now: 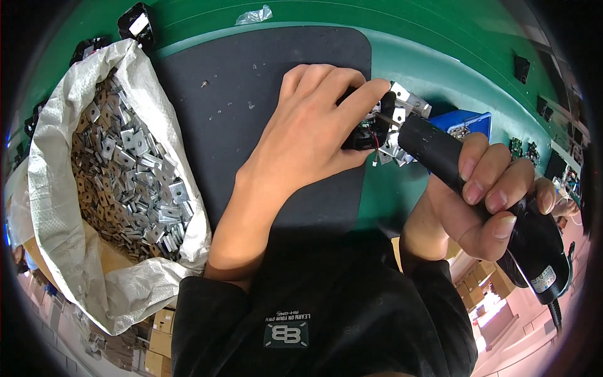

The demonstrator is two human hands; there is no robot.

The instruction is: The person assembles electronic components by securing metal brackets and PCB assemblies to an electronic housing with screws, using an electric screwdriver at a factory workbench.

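Observation:
My left hand [317, 122] is closed round a black device housing [361, 139] above the dark mat. Part of a green circuit board and thin red and black wires with a small white plug show at its edge; my fingers hide most of it. My right hand [493, 182] grips a black electric screwdriver [433, 147], its cord trailing down at the right. The screwdriver points left, and its thin bit reaches the housing beside my left index finger. Whether the bit sits in a screw cannot be made out. Shiny metal brackets [405, 100] lie just behind the bit.
At the left stands a white woven sack [47, 195] full of small metal plates [135, 151]. A blue bin [480, 118] with small metal parts is behind the screwdriver. Circuit boards [524, 151] lie further right; black housings [137, 24] sit at the far left.

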